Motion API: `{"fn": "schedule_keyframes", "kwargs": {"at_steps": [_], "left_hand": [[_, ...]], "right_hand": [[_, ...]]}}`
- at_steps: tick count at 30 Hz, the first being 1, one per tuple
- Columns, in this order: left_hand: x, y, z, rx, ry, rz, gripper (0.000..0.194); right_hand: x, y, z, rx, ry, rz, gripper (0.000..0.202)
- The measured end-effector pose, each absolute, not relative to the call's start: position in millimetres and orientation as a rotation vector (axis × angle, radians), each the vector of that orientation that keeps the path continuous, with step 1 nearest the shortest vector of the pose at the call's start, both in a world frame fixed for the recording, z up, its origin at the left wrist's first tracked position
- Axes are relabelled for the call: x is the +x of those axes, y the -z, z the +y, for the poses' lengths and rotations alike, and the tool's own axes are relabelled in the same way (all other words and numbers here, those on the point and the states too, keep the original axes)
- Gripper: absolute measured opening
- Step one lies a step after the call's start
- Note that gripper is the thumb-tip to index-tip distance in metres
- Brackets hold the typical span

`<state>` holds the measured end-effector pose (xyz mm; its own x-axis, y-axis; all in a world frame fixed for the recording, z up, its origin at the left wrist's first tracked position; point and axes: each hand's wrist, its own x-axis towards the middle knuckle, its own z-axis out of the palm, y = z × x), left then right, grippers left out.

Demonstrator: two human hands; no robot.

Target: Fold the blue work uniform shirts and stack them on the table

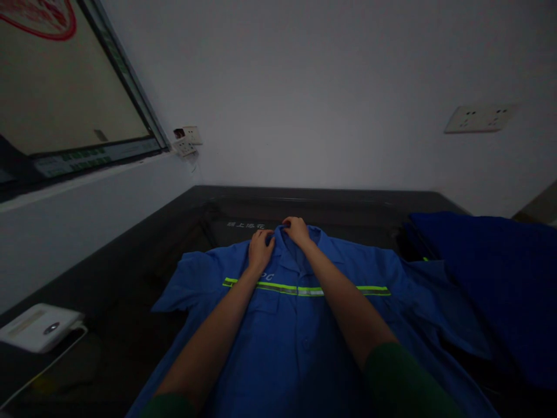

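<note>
A blue short-sleeved work shirt (278, 337) lies spread out, front side up, its collar toward the wall. A yellow-green reflective band runs across its chest, and part of some white lettering shows beside my left forearm. My left hand (261, 251) rests at the left side of the collar, fingers bent and pinching the cloth there. Just right of it and a little farther off, my right hand (296, 231) grips the collar's back edge between thumb and fingers. The undersides of the fingers are hidden.
The shirt lies on a dark glossy tabletop (130, 278). Dark blue folded cloth (487, 261) is piled at the right. A white device (41, 327) with a cable sits at the left. Wall sockets (478, 118) and a window (69, 87) are beyond.
</note>
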<state>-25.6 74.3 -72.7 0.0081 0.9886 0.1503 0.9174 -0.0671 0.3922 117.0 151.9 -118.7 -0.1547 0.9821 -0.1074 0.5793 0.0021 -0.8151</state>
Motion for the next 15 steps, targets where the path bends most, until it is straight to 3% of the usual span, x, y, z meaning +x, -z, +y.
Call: {"fn": "schedule_keyframes", "kwargs": {"at_steps": [5,15], "left_hand": [[-21,68,71,2.187,-0.459,1.986,0.013],[-17,82,70,2.341,0.089,1.709,0.042]], "right_hand": [[110,122,165,-1.601,-0.979,-1.941,0.009],[130,123,172,-1.579,-0.892,-2.037,0.024]]}}
